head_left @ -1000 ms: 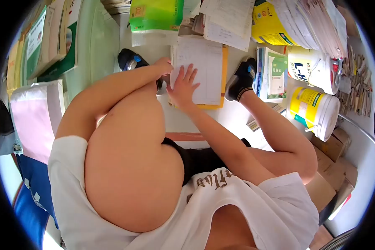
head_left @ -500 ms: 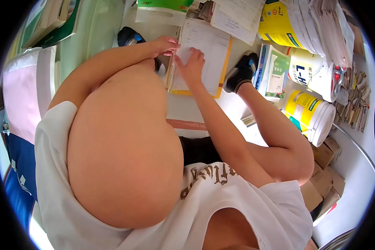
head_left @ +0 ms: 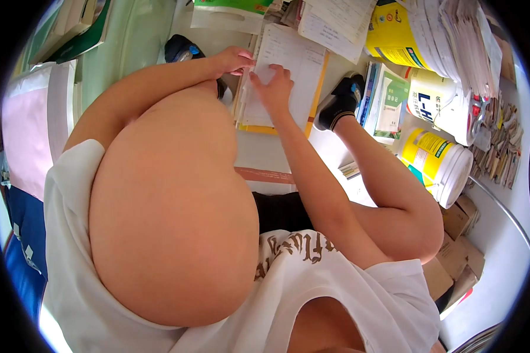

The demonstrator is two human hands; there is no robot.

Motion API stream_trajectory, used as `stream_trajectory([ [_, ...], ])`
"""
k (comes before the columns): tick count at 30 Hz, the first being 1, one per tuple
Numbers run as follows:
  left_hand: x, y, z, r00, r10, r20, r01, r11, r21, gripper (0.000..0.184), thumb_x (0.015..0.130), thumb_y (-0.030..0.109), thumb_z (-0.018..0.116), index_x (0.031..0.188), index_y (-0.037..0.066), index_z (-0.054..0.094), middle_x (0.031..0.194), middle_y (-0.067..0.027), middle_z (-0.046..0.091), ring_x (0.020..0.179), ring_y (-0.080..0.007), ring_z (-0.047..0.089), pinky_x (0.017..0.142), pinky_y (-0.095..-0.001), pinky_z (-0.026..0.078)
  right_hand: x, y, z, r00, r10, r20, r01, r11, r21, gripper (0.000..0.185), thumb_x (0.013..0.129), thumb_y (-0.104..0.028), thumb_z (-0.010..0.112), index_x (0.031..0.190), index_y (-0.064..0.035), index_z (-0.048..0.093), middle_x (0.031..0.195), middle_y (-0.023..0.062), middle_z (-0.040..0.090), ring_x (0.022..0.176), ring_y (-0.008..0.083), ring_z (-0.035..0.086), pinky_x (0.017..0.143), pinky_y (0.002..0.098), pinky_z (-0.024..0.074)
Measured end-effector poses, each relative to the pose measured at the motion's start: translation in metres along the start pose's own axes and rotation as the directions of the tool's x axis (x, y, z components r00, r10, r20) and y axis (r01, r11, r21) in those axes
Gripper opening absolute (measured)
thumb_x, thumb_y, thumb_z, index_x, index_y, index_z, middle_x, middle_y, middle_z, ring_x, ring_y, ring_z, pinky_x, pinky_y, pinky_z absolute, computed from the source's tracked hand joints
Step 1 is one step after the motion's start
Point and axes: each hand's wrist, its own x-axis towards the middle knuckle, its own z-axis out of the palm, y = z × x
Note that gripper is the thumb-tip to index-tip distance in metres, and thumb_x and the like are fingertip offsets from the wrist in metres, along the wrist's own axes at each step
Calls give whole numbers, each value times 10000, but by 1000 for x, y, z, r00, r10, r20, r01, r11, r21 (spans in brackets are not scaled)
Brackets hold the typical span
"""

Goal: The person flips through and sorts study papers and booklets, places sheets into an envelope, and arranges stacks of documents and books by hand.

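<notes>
A stack of written sheets [head_left: 297,65] lies in an orange-yellow folder [head_left: 310,126] on the floor between my feet. At the stack's left edge, my left hand [head_left: 235,60] is closed, its curled fingers against the paper; the fingertips are partly hidden. My right hand [head_left: 275,88] rests on the upper sheet with thumb and fingers apart and bent. Handwriting on the top sheet is too small to read.
Loose handwritten sheets [head_left: 334,32] and a green-and-white bag [head_left: 229,15] lie beyond the folder. Yellow-and-white buckets [head_left: 433,156], books [head_left: 388,103] and tall paper stacks [head_left: 462,44] stand on the right. My shoes [head_left: 343,100] flank the folder; cardboard boxes [head_left: 456,253] sit lower right.
My right hand has shifted slightly to the right over the sheet, its fingers a little more bent. The left hand stays at the paper edge.
</notes>
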Motion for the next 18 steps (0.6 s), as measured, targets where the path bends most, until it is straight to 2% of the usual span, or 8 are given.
stream_trajectory([
  [2,-5,5,9,996,63,-58,-61,997,37,368,865,364,803,1126,120,715,1010,10,720,905,-113,633,808,-325,521,-1,-2,3,999,3,-36,-4,999,-37,558,747,-278,802,1191,-21,582,1172,185,593,1142,358,530,965,471,387],
  [5,-10,10,14,993,101,-53,-94,988,126,392,842,384,818,1112,115,724,1050,-2,736,919,-115,629,789,-314,517,1,4,10,993,-76,-85,72,996,-54,505,753,-262,809,1158,-36,608,1141,168,613,1117,340,549,949,469,391],
  [11,-11,13,14,992,123,-23,-117,976,182,427,821,401,831,1119,111,732,958,-2,734,857,-112,618,746,-302,509,3,6,-3,996,-58,-61,60,998,24,350,761,-240,824,1017,-57,672,1046,130,654,1073,323,579,936,462,396],
  [13,-10,12,14,991,129,-30,-122,975,185,426,821,402,830,1119,113,734,955,-1,732,844,-112,612,732,-300,508,4,7,-5,1000,-11,-22,12,999,49,298,760,-240,828,951,-62,683,1037,132,658,1073,327,580,934,446,401],
  [18,-12,13,13,990,140,-33,-130,966,222,423,823,398,827,1127,119,735,953,-4,732,847,-118,613,729,-305,515,1,6,-12,1000,-20,21,19,998,53,298,744,-234,845,925,-62,684,1062,140,650,1075,335,572,931,434,417],
])
